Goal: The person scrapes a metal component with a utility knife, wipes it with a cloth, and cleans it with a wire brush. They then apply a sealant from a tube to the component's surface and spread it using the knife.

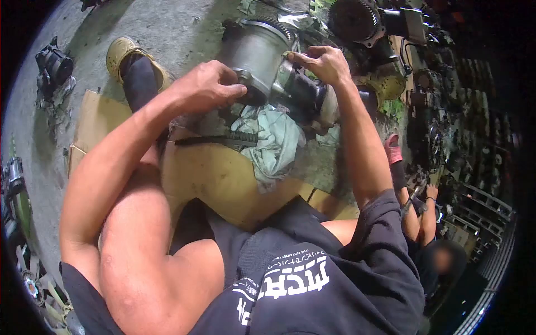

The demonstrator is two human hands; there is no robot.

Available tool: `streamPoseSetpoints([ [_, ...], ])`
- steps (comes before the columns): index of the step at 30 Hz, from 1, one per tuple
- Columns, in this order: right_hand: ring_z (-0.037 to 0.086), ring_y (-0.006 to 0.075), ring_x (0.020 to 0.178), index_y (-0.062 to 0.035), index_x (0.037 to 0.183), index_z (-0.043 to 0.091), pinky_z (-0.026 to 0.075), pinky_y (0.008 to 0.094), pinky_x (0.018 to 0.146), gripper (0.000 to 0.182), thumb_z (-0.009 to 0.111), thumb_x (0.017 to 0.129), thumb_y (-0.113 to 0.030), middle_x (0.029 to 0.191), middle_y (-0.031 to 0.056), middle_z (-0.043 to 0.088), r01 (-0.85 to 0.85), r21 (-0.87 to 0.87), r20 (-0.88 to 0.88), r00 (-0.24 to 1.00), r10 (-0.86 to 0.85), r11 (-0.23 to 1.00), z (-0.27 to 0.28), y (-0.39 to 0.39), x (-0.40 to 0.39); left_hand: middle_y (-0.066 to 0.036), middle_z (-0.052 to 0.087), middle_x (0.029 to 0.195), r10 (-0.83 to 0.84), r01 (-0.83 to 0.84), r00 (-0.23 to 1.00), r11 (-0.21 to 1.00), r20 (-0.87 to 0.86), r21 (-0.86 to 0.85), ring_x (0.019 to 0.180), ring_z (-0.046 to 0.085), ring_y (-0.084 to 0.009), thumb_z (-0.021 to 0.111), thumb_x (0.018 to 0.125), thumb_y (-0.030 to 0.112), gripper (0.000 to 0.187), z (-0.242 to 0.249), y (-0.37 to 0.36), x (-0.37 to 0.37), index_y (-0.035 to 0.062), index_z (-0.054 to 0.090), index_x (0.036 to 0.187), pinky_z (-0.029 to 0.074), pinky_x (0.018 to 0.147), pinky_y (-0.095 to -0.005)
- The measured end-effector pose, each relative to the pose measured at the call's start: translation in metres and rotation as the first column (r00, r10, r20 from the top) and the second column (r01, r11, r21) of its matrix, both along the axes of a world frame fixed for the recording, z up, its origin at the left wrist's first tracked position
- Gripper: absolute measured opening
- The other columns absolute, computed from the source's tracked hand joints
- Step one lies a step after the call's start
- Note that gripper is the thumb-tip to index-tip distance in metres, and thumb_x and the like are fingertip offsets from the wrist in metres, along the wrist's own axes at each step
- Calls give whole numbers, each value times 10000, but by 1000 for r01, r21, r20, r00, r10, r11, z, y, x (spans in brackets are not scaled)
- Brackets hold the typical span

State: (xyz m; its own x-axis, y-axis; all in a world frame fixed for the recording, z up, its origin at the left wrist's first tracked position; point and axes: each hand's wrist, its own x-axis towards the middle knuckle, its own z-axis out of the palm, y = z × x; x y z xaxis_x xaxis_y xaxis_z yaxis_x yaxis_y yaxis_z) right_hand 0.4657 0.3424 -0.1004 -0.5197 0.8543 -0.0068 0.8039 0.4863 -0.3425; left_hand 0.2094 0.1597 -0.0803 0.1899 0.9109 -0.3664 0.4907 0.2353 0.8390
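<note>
A grey metal cylindrical machine part [254,56], with a toothed gear [273,27] at its far end, stands on the floor in front of me. My left hand [209,86] is at its near left edge, thumb and curled fingers closed about the flange there. At its right side, my right hand [326,64] has its fingertips pinched over a smaller dark attached housing [301,92]. Whatever lies between those fingertips is too small to make out. Close below the part are a crumpled pale cloth [273,145] and a black wire brush [218,138].
Brown cardboard [218,173] lies under my legs. Another geared machine part [354,22] stands at the upper right, and a dark part [54,64] sits far left. On the right, another person [430,215] works near metal racks [486,206].
</note>
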Motion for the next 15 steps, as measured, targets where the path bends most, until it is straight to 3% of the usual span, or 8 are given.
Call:
streamPoseSetpoints([
  [3,719,306,979,-76,1069,776,549,374,908,774,705,715,-761,1015,164,753,-66,-416,158,977,144,907,34,-11,-13,-97,691,764,20,-20,1000,1000,13,4,717,642,-160,654,935,337,392,-2,-3,-1,-49,692,881,511,686,-334],
  [4,717,312,985,-73,1110,763,544,389,922,815,708,699,-775,1039,189,743,-66,-410,108,987,120,910,21,-3,-8,-62,671,740,34,-35,999,999,37,31,692,601,-120,647,960,326,379,-3,-4,0,-32,673,838,485,661,-312],
  [5,724,288,853,-66,1029,788,555,393,858,766,725,703,-757,948,180,751,6,-10,-26,1000,-6,1000,6,-6,-3,-62,671,740,31,-32,999,999,42,32,692,601,-120,647,960,326,379,-4,-3,1,-32,673,838,485,661,-312],
  [7,725,289,872,-61,1039,784,554,391,866,768,727,706,-750,957,181,751,-18,-101,63,998,24,995,6,2,-5,-68,675,750,6,-6,1000,1000,20,3,708,618,-121,647,960,324,379,-5,-1,0,-37,675,849,497,669,-311],
  [9,727,296,928,-47,1070,771,550,388,892,785,725,710,-743,989,187,748,-66,-415,146,980,138,908,20,-6,-9,-98,691,763,19,-19,999,1000,27,17,718,643,-159,652,935,330,390,-8,-2,-2,-51,692,868,513,684,-334],
  [11,728,278,890,-39,1040,776,560,377,848,776,726,713,-742,943,178,751,-73,-386,111,986,125,920,14,-3,-5,-127,706,777,27,-29,999,999,40,35,727,668,-197,657,911,336,406,-6,0,0,-66,710,887,530,700,-356],
  [13,718,257,792,-43,962,792,562,376,790,729,739,713,-726,859,166,746,-14,-93,-5,1000,14,996,-5,8,2,-126,707,781,4,-4,1000,1000,6,-10,727,667,-201,655,912,331,403,-2,1,-1,-67,713,897,529,703,-356],
  [15,735,307,873,-70,1009,788,564,379,852,718,715,731,-728,912,178,753,-58,-418,155,979,134,907,28,-10,-11,-124,707,778,20,-21,1000,1000,17,16,720,666,-202,654,913,331,401,-5,-1,-2,-66,712,894,530,700,-358],
])
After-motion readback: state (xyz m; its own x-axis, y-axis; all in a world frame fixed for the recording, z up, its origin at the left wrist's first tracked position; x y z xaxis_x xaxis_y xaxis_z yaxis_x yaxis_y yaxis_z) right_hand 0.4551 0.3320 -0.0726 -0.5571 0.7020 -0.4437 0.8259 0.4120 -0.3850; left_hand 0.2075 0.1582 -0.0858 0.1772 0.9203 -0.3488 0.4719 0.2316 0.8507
